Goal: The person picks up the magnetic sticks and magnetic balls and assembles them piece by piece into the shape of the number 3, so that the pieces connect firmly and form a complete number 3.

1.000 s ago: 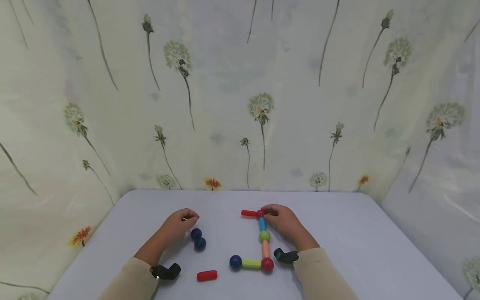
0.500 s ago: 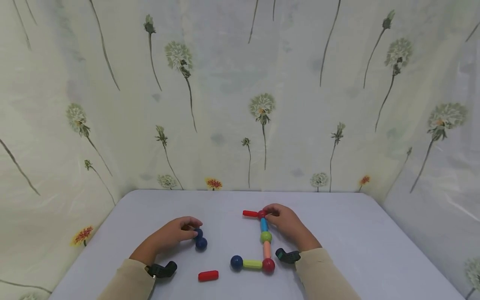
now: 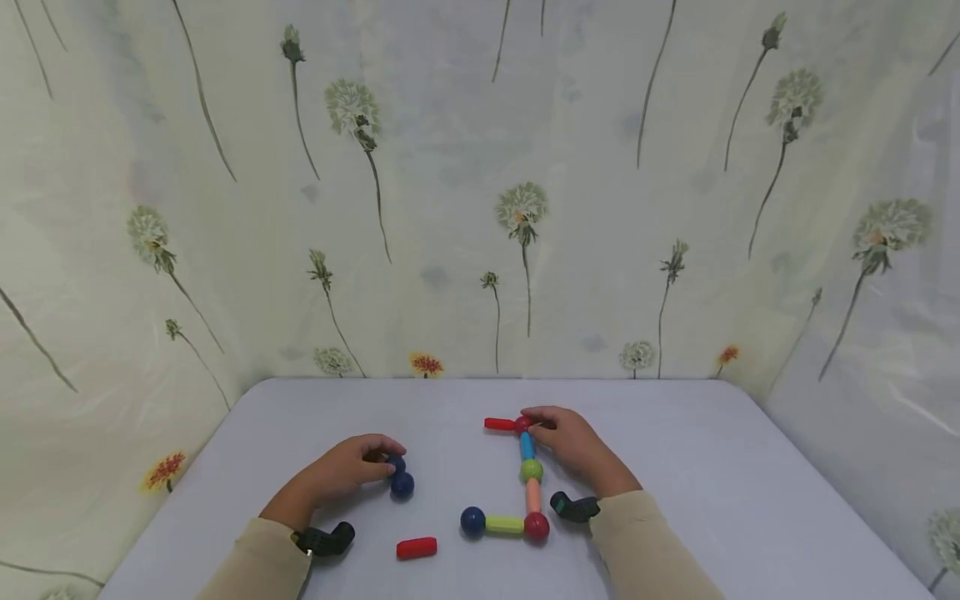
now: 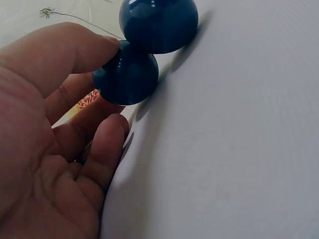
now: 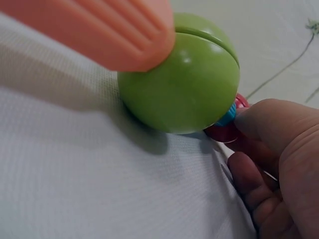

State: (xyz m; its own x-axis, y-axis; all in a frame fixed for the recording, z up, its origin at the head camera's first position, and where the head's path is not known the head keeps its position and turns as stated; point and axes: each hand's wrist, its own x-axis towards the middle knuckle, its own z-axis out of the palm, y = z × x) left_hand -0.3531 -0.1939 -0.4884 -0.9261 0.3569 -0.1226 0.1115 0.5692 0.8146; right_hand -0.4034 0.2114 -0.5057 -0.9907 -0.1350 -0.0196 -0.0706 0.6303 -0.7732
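My left hand pinches the farther of two dark blue balls between thumb and fingers; the nearer blue ball touches it. With thumb and fingers, my right hand holds the red ball at the far end of a joined chain of balls and rods. From that ball a red rod points left and a blue rod runs toward me to a green ball. A salmon rod links the green ball to a near red ball.
A yellow-green rod joins the near red ball to another dark blue ball on its left. One loose red rod lies near the front of the white table. A flower-patterned sheet hangs behind the table.
My left hand has come down toward me onto the farther blue ball and now grips it; it was above the pair before. My right hand stays at the red ball.
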